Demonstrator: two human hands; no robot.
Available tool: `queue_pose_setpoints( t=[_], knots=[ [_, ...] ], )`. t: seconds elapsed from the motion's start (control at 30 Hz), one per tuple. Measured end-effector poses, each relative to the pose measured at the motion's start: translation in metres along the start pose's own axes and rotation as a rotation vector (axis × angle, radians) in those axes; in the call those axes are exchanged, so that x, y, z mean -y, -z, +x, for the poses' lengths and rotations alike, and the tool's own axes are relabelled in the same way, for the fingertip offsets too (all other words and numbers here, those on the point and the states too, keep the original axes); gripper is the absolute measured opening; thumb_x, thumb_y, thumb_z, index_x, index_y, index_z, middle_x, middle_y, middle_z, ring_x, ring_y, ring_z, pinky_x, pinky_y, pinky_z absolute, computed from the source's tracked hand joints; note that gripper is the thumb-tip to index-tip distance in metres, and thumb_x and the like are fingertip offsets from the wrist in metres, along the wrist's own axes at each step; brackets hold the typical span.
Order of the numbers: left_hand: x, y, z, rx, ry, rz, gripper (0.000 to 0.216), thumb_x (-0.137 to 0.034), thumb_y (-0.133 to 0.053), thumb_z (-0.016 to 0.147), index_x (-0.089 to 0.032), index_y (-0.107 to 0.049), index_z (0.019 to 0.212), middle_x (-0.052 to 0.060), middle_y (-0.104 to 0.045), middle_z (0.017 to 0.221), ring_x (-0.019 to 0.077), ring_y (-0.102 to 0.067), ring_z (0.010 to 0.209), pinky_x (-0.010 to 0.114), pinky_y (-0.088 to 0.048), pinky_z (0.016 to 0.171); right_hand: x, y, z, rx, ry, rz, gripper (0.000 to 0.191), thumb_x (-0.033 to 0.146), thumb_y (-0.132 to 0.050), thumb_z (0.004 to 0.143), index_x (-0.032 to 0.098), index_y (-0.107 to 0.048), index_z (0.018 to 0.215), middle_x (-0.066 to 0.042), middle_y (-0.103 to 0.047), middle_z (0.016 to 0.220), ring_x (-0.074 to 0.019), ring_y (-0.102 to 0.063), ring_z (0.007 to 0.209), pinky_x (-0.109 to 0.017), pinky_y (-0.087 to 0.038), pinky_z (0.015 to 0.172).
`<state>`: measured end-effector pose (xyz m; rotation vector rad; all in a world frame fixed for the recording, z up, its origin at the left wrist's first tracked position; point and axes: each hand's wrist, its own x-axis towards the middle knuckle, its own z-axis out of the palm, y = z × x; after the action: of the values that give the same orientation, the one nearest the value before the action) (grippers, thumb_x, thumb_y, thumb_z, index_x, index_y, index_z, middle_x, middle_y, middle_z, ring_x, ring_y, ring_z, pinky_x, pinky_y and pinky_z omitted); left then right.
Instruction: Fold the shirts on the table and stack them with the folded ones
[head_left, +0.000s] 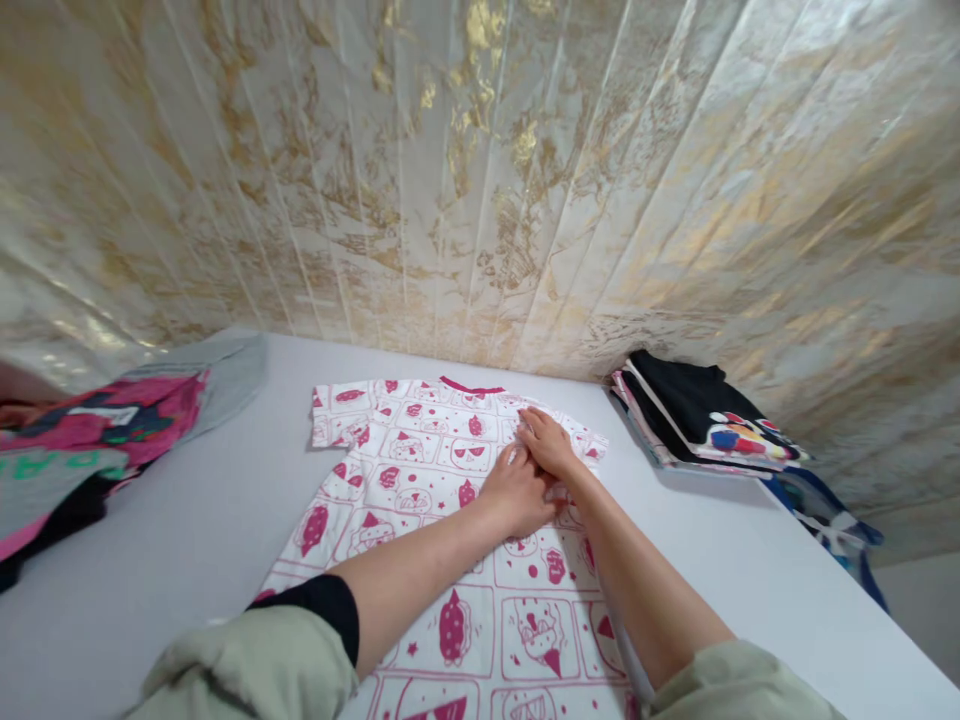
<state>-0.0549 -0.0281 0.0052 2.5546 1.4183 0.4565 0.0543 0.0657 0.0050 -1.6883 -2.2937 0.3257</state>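
A white T-shirt (pixel 411 450) with a magenta cartoon print and magenta neckband lies spread face up, its neck toward the wall. My left hand (pixel 517 492) rests on the upper right chest of the shirt, its fingers pointing right and partly hidden beneath my right hand. Crossing close above them, my right hand (pixel 546 442) lies with its fingers laid out near the right shoulder. Both hands press on the fabric and nothing is lifted. The right sleeve is partly covered by my right hand, and the lower shirt runs out of view under my forearms.
A white table (pixel 697 540) carries the shirt. A loose heap of colourful clothes (pixel 112 440) lies at the left. Folded clothes (pixel 697 415), black on top, are stacked at the right, with a blue patterned garment (pixel 825 525) at the edge. A gold-and-cream wall (pixel 465 180) rises behind.
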Motion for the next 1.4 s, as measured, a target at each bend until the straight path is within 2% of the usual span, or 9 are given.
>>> queue_pose_setpoints(
  t=[0.1, 0.3, 0.47, 0.67, 0.8, 0.87, 1.07, 1.27, 1.4],
  knots=[
    [0.000, -0.002, -0.001, 0.017, 0.001, 0.000, 0.059, -0.056, -0.041, 0.092, -0.022, -0.050, 0.139, 0.011, -0.035, 0.154, 0.0323, -0.019, 0.145, 0.053, -0.012, 0.117, -0.004, -0.005, 0.002, 0.051, 0.030, -0.095, 0.050, 0.038, -0.036, 0.097, 0.025, -0.041, 0.145, -0.006, -0.034, 0.155, -0.0224, -0.029, 0.142, -0.049, -0.022, 0.115],
    [-0.006, 0.007, -0.022, 0.100, -0.016, -0.033, 0.068, -0.061, -0.036, 0.092, -0.017, -0.042, 0.143, 0.016, -0.031, 0.156, 0.0304, -0.018, 0.146, 0.053, -0.012, 0.117, -0.006, -0.002, -0.004, 0.077, 0.062, -0.225, 0.053, 0.041, -0.030, 0.098, 0.025, -0.034, 0.149, -0.005, -0.030, 0.157, -0.0220, -0.027, 0.144, -0.048, -0.024, 0.115],
    [-0.001, 0.026, -0.090, 0.225, -0.112, -0.059, 0.069, -0.061, -0.032, 0.095, -0.020, -0.030, 0.150, 0.012, -0.023, 0.160, 0.0305, -0.015, 0.147, 0.052, -0.010, 0.118, -0.002, -0.010, -0.011, -0.045, 0.112, -0.328, 0.053, 0.042, -0.026, 0.100, 0.023, -0.035, 0.148, -0.006, -0.035, 0.155, -0.0212, -0.031, 0.141, -0.044, -0.027, 0.113],
    [0.002, 0.042, -0.162, 0.218, -0.146, -0.077, 0.069, -0.063, -0.027, 0.095, -0.026, -0.023, 0.153, 0.008, -0.019, 0.161, 0.0281, -0.013, 0.148, 0.054, -0.010, 0.118, -0.002, -0.007, -0.012, -0.032, 0.106, -0.353, 0.051, 0.040, -0.027, 0.101, 0.024, -0.035, 0.148, -0.007, -0.037, 0.154, -0.0220, -0.032, 0.140, -0.044, -0.028, 0.113],
    [-0.004, 0.045, -0.164, 0.221, -0.129, -0.123, 0.067, -0.061, -0.029, 0.095, -0.025, -0.028, 0.151, 0.009, -0.023, 0.159, 0.0278, -0.015, 0.148, 0.054, -0.010, 0.118, 0.034, 0.002, -0.011, 0.014, 0.077, -0.350, 0.046, 0.035, -0.035, 0.099, 0.024, -0.044, 0.143, -0.011, -0.042, 0.149, -0.0268, -0.038, 0.136, -0.049, -0.031, 0.109],
    [-0.006, 0.046, -0.160, 0.227, -0.123, -0.138, 0.066, -0.061, -0.030, 0.095, -0.025, -0.030, 0.150, 0.010, -0.025, 0.159, 0.0282, -0.017, 0.147, 0.054, -0.010, 0.118, 0.066, 0.000, -0.012, 0.032, 0.176, -0.296, 0.046, 0.035, -0.037, 0.099, 0.023, -0.043, 0.143, -0.011, -0.041, 0.150, -0.0269, -0.035, 0.138, -0.049, -0.029, 0.110],
    [-0.005, 0.044, -0.158, 0.207, -0.110, -0.087, 0.066, -0.062, -0.036, 0.093, -0.021, -0.042, 0.144, 0.013, -0.039, 0.152, 0.0307, -0.031, 0.142, 0.053, -0.015, 0.117, 0.150, -0.043, -0.001, 0.104, 0.452, -0.128, 0.052, 0.045, -0.035, 0.099, 0.029, -0.035, 0.148, -0.003, -0.033, 0.155, -0.0224, -0.027, 0.142, -0.046, -0.021, 0.115],
    [-0.007, 0.041, -0.159, 0.169, -0.151, -0.048, 0.063, -0.060, -0.045, 0.090, -0.018, -0.049, 0.138, 0.014, -0.049, 0.144, 0.0314, -0.035, 0.138, 0.051, -0.017, 0.116, 0.150, -0.060, 0.035, 0.064, 0.382, -0.142, 0.054, 0.048, -0.028, 0.100, 0.026, -0.032, 0.150, -0.004, -0.030, 0.157, -0.0206, -0.023, 0.144, -0.046, -0.016, 0.116],
    [0.006, 0.057, -0.149, 0.087, -0.065, -0.144, 0.044, -0.053, -0.042, 0.094, -0.021, -0.063, 0.116, 0.007, -0.065, 0.118, 0.0237, -0.055, 0.116, 0.041, -0.035, 0.107, 0.144, -0.060, 0.042, 0.041, 0.385, -0.146, 0.054, 0.047, -0.028, 0.101, 0.025, -0.033, 0.149, -0.004, -0.030, 0.157, -0.0191, -0.024, 0.144, -0.044, -0.017, 0.116]
  ],
)
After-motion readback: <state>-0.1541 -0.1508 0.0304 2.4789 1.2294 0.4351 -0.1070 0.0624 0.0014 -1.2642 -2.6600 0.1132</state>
